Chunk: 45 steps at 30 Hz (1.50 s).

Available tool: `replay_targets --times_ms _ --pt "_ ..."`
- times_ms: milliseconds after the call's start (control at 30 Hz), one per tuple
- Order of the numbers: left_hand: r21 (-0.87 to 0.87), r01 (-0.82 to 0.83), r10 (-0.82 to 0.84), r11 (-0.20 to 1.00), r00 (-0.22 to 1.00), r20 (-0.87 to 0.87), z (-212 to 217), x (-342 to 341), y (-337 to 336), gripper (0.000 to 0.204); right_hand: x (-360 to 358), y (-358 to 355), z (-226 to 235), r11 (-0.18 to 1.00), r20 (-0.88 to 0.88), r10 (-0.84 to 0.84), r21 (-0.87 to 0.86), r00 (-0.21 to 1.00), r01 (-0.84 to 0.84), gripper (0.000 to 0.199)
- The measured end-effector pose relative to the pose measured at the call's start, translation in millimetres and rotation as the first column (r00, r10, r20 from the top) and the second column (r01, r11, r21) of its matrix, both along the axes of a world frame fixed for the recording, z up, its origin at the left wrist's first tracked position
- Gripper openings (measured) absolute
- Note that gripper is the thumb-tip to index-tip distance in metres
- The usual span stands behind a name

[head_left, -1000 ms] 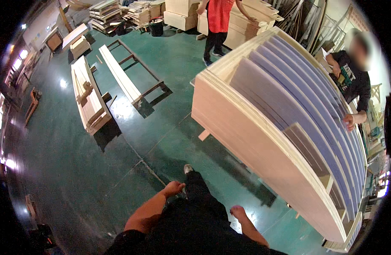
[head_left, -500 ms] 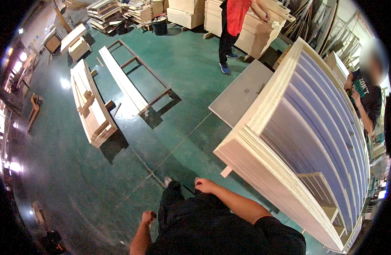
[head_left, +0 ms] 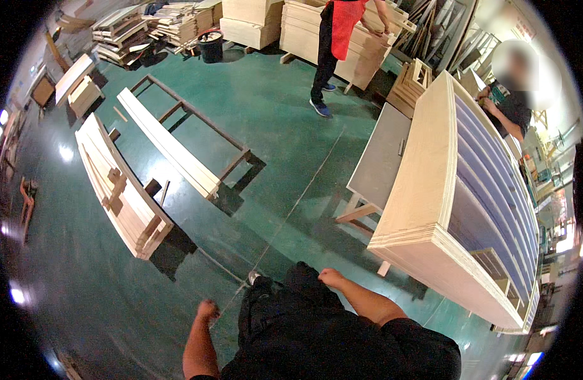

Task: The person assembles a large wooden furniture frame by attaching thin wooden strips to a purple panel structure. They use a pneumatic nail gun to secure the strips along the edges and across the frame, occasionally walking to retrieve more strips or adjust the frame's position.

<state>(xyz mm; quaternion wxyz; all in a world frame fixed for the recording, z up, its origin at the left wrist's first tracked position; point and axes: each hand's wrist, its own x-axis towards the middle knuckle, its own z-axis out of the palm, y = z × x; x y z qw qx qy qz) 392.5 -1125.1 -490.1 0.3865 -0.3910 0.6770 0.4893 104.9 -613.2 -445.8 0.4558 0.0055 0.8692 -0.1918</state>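
Note:
My left hand (head_left: 208,310) hangs over the green floor at the lower left, fingers curled in and nothing visible in it. My right hand (head_left: 331,277) is beside my dark trousers, also loosely closed, with nothing seen in it. Neither hand touches any of the woodwork. Nearest my right side is a large stack of pale wooden frames (head_left: 424,253) with bluish-grey inner panels and ribs. Ahead on the left lie a stack of long pale boards with blocks on top (head_left: 130,202) and a bundle of white strips (head_left: 171,142) on a dark metal frame (head_left: 202,118).
A grey-topped table (head_left: 380,161) stands beyond the frames' near corner. Ahead, a person in a red apron (head_left: 347,28) works at stacked wooden panels (head_left: 304,25); another person (head_left: 510,104) stands behind the frames at right. A black bucket (head_left: 210,47) and scrap wood piles (head_left: 117,38) are farther back.
My view has shifted forward and turned, so the frame stack sits farther right and the grey-topped table's legs now show. Both my hands have swung slightly, staying curled.

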Motion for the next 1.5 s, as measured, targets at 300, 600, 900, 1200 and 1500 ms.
replay_targets --times_ms 300,600,900,1200,1500 --pt "0.111 -0.566 0.565 0.817 0.746 -0.353 52 -199 -109 0.011 -20 -52 -33 0.940 0.225 -0.196 -0.233 0.954 0.248 0.023" --pt "-0.330 0.167 -0.283 0.929 0.896 -0.342 12 -231 -92 0.035 -171 -164 -108 0.885 0.195 0.462 -0.160 0.865 -0.436 0.021" --pt "-0.036 -0.365 0.353 0.930 0.918 -0.178 55 -333 -234 0.020 -412 -367 6 0.933 -0.165 -0.161 -0.346 0.973 0.096 0.030" --pt "-0.335 0.308 -0.423 0.891 0.830 -0.362 -9 -460 -297 0.036 -369 -383 -43 0.971 -0.238 -0.146 -0.219 0.960 0.094 0.028" --pt "-0.126 0.423 -0.432 0.897 0.782 -0.449 -33 -574 -485 0.025 -160 -330 -146 0.938 -0.272 0.042 -0.320 0.961 -0.131 0.028"
